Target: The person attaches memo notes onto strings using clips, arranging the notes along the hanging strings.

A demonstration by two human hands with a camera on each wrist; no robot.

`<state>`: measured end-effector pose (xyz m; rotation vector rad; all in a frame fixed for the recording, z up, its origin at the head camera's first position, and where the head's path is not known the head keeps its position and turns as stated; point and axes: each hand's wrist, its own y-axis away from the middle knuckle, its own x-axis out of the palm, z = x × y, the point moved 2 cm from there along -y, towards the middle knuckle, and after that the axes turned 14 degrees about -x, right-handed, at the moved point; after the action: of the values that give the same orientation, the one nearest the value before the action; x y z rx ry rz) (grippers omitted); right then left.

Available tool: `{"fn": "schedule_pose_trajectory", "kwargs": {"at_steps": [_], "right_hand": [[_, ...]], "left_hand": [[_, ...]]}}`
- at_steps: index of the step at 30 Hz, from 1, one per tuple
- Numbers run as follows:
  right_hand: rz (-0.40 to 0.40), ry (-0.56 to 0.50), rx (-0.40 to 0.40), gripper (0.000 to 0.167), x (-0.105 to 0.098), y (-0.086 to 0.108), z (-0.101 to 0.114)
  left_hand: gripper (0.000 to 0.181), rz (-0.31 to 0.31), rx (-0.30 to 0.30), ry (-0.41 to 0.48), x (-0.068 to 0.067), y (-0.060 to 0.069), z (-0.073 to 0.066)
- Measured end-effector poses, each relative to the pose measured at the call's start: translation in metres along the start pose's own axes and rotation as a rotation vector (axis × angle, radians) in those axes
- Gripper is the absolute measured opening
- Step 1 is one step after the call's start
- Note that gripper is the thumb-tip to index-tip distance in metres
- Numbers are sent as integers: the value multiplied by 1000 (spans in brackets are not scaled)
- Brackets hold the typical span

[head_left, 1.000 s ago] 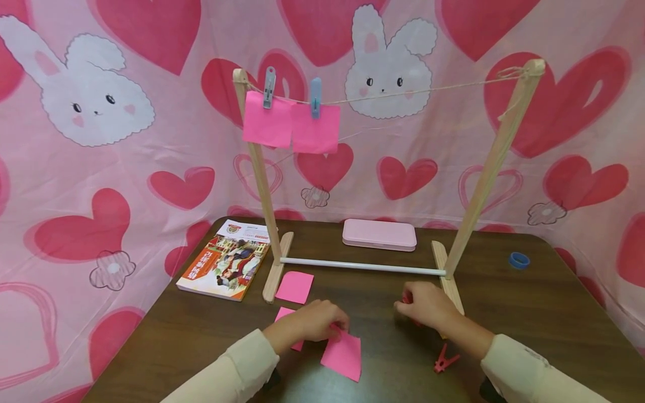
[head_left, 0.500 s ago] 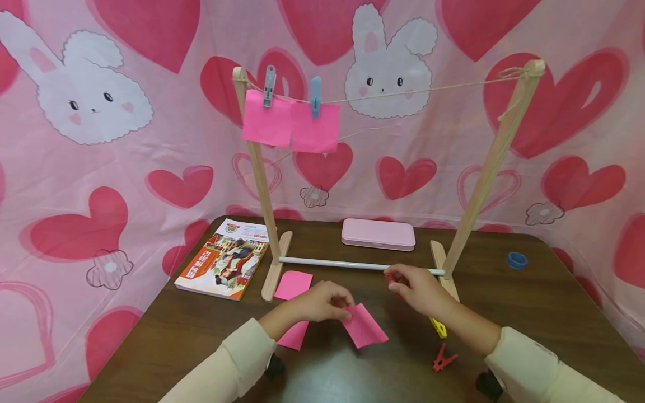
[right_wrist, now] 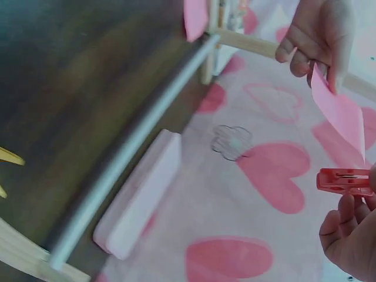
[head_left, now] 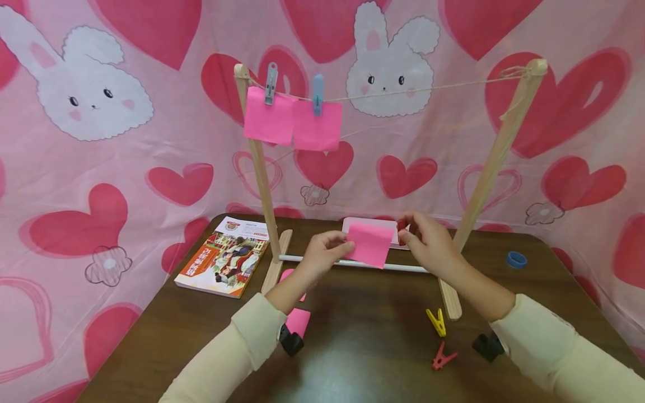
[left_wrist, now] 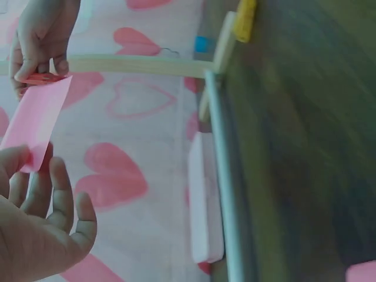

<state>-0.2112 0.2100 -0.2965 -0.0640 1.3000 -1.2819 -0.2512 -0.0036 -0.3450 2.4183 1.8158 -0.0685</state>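
Observation:
My left hand [head_left: 322,252] pinches a pink paper square [head_left: 372,244] by its left edge, thumb in front. Held up off the table, the paper covers part of a pale pink case and the white bar. Close to its right edge, my right hand [head_left: 428,240] pinches a red clothespin [right_wrist: 341,181]. The right wrist view shows a small gap between clothespin and paper. Above, two pink squares [head_left: 269,120] hang from a string [head_left: 428,88], under a grey clothespin [head_left: 271,84] and a blue clothespin [head_left: 317,92].
A wooden frame [head_left: 496,151] with a white lower bar [head_left: 408,268] carries the string. Pink squares [head_left: 298,321] lie partly under my left arm. Yellow [head_left: 436,323] and red [head_left: 442,358] clothespins lie at right. A book [head_left: 224,263], pink case [head_left: 347,225] and blue tape roll [head_left: 516,259] surround the frame.
Both hands have risen from the table toward the frame. My left hand has lifted the pink paper up and right; my right hand has carried the red clothespin up beside it.

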Motion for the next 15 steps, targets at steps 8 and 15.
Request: {"fn": "schedule_pose_trajectory", "kwargs": {"at_steps": [8, 15], "right_hand": [[-111, -53, 70, 13, -22, -30, 10], [-257, -109, 64, 10, -41, -64, 18]], "left_hand": [[26, -123, -8, 174, 0, -16, -21], [24, -145, 55, 281, -1, -27, -50]]}}
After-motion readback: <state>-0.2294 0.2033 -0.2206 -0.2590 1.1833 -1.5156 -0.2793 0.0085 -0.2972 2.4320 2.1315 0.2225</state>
